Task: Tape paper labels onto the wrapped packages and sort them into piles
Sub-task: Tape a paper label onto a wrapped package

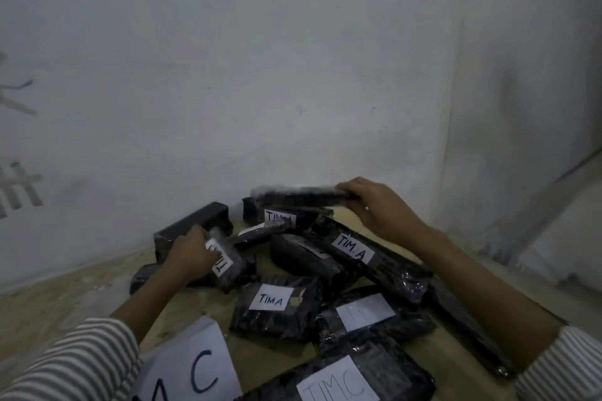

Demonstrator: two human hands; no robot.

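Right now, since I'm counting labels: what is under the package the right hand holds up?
A black package labelled TIM A lies beneath the raised package in the right hand. The raised one hides its far edge and anything behind.

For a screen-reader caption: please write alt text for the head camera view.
A person's left hand grips a black plastic-wrapped package with a white paper label while the right hand holds a second black wrapped package above a pile of labelled black packages on a wooden table.
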